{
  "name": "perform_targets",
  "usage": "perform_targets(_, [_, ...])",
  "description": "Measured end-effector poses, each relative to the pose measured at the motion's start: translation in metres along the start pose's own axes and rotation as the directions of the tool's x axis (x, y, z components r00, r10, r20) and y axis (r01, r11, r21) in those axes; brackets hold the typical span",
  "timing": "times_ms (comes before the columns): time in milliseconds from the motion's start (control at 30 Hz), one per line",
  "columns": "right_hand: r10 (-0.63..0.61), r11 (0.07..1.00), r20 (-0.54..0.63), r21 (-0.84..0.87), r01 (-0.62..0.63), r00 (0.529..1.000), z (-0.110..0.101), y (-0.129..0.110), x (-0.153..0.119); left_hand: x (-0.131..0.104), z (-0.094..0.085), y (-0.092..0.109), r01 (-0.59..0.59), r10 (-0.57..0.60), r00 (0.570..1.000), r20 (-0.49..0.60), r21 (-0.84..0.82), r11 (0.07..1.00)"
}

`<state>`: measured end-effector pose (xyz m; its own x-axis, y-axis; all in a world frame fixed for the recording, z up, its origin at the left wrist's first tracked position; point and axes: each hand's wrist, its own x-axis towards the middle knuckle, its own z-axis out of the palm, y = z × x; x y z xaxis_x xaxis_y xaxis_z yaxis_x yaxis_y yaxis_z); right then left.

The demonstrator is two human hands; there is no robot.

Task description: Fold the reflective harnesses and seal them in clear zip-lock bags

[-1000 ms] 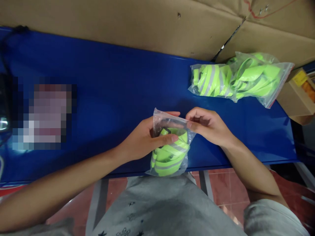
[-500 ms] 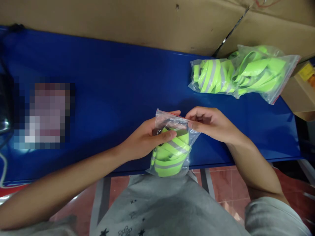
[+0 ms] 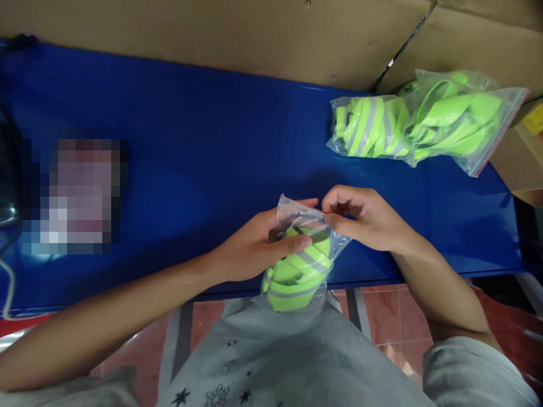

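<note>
A clear zip bag (image 3: 299, 271) with neon yellow-green straps and grey reflective stripes inside is held upright near the table's front edge. My left hand (image 3: 271, 243) grips it from the left, thumb across the front and fingers behind the plastic. At the bag's top right corner, by the red seal line, my right hand (image 3: 350, 215) pinches the plastic between thumb and forefinger. Two more bags of the same straps lie at the back right, a smaller one (image 3: 369, 127) and a larger one (image 3: 462, 121) partly overlapping.
The blue table (image 3: 190, 141) runs across the view. Cardboard (image 3: 212, 34) stands along its back edge. An open cardboard box (image 3: 520, 152) is at the far right. A blurred-out item (image 3: 82, 192) lies at left, near a white cable (image 3: 9, 288).
The held bag and my left hand have shifted slightly right and down in the view. My right hand keeps its pinch on the top corner.
</note>
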<state>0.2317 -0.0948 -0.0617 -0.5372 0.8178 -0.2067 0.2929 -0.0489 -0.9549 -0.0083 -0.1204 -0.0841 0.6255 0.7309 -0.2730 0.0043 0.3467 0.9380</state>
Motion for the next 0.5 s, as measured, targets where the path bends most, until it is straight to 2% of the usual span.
perform_targets(200, [-0.014, 0.999, 0.018, -0.038, 0.015, 1.0, 0.0022, 0.0005, -0.0007, -0.0005, 0.0004, 0.0011, 0.0, 0.0, 1.0, -0.001, 0.012, 1.0])
perform_targets(367, [-0.028, 0.999, 0.032, -0.044, 0.03, 0.999, 0.005, -0.002, 0.0004, -0.0016, 0.0015, 0.0011, 0.052, -0.052, 0.998, 0.024, -0.026, 0.998])
perform_targets(500, [-0.023, 1.0, 0.016, -0.02, 0.023, 1.0, 0.0065, -0.0022, -0.0002, -0.0022, 0.003, 0.0027, 0.032, -0.032, 0.999, 0.043, 0.0, 0.999])
